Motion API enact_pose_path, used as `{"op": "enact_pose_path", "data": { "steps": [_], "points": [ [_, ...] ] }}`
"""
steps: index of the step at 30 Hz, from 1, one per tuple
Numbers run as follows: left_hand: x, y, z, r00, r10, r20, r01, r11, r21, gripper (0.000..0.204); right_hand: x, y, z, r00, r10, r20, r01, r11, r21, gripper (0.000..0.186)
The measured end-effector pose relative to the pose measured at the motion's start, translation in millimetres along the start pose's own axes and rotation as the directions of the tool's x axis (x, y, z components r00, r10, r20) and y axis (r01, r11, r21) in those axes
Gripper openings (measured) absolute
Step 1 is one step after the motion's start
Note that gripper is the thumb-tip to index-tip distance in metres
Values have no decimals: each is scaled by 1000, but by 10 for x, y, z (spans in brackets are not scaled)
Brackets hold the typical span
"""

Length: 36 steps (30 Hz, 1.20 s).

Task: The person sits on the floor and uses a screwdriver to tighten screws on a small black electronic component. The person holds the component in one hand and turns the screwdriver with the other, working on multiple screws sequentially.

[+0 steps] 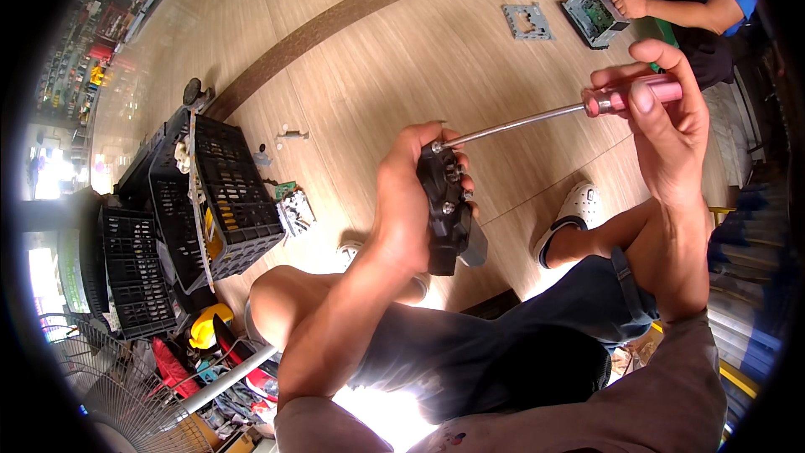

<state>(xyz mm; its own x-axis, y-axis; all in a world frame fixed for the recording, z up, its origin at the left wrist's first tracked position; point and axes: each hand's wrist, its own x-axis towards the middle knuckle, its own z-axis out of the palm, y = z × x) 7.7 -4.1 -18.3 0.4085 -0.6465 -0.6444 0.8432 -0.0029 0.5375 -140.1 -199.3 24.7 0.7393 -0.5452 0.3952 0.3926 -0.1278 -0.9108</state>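
Observation:
My left hand (404, 197) is closed around a black plastic device part (442, 210) with several silver screws along its face. Its kind I cannot make out. Between the fingers and thumb of my right hand (671, 122) is a screwdriver (633, 97) with a pink, see-through handle. The long metal shaft points left, and its tip meets the screw at the upper end of the black part. Both hands are held up above my lap.
Black plastic crates (239, 201) holding tools stand on the left, near a wire fan (134, 403). At the upper right, another person's hands (629, 4) work on an open metal box (597, 15). Metal plates (528, 22) lie beside it on the wood-look floor (360, 75).

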Motion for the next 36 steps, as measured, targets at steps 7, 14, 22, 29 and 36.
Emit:
{"op": "enact_pose_path", "data": {
  "steps": [7, 14, 22, 29, 36],
  "points": [
    [-11, 1, 5, 1000, 3, -4, -3, 1000, 2, 35, 11, -15, 66, 997, 59, -40, -55, 995, 81, 36],
    [-9, 2, -35, 999, -6, -31, 6, 1000, -2, 34, 5, 56, -44, 993, 114, 39, -102, 970, -221, 37],
    [-27, 59, -34, 999, 29, -26, -30, 999, -29, 32, 19, 47, 19, 993, 95, 75, -95, 995, 1, 35],
    [-16, 21, -22, 999, 12, -30, -13, 999, -38, 28, -25, 43, 120, 994, 102, -28, -101, 994, 36, 35],
    [-18, 14, -33, 999, 1, -34, -2, 999, -33, 27, -30, 47, -73, 983, 123, 135, -109, 988, -111, 41]
  ]
}}
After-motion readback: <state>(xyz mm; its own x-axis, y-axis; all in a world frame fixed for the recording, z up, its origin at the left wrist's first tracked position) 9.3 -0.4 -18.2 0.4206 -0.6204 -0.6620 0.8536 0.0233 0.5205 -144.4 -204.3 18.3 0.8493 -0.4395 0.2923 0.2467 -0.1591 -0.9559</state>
